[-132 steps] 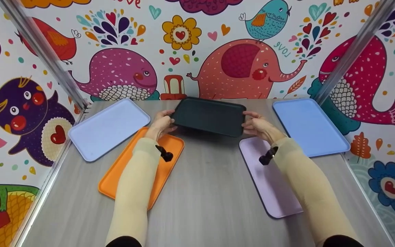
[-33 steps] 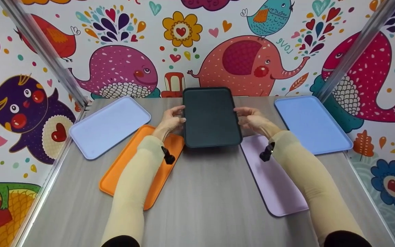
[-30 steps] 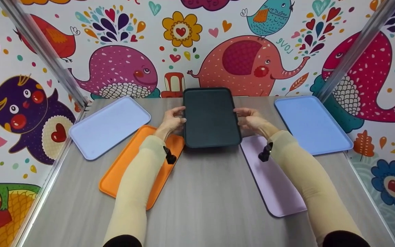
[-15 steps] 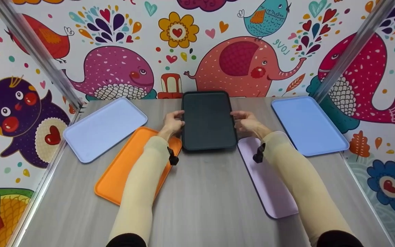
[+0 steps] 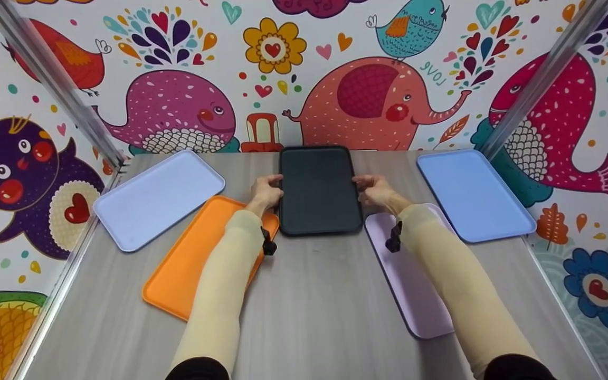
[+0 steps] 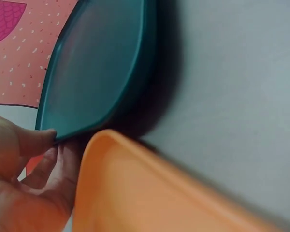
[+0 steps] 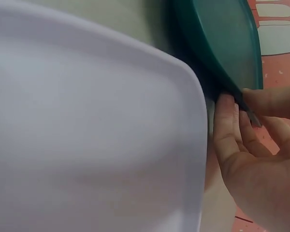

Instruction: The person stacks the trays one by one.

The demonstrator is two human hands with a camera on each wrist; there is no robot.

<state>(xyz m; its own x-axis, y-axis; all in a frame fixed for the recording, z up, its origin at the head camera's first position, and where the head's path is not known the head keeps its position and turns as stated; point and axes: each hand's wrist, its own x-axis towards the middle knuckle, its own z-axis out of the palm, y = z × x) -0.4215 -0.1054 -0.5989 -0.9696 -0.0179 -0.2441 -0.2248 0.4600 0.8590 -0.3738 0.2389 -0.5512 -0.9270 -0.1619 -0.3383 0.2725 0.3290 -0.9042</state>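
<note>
A dark rectangular tray (image 5: 320, 190) stands lengthwise near the back wall in the head view, low over the table; whether it touches the surface I cannot tell. My left hand (image 5: 267, 192) pinches its left edge, the thumb over the rim and the other fingers beneath, as the left wrist view shows. On the opposite edge my right hand (image 5: 379, 192) pinches the rim the same way. In the left wrist view the tray (image 6: 99, 67) looks teal, with a shadow beside it. The right wrist view shows the tray's corner (image 7: 229, 38) above my right fingers.
An orange tray (image 5: 206, 253) lies under my left forearm, a pale lavender tray (image 5: 161, 200) beyond it. A lilac tray (image 5: 415, 285) lies below my right forearm, and a blue tray (image 5: 475, 195) at the back right. Printed walls enclose the grey table (image 5: 314, 306).
Both hands turned the dark tray from crosswise to lengthwise. Over the last second it has come down toward the table, slightly nearer me, with both hands still on its edges.
</note>
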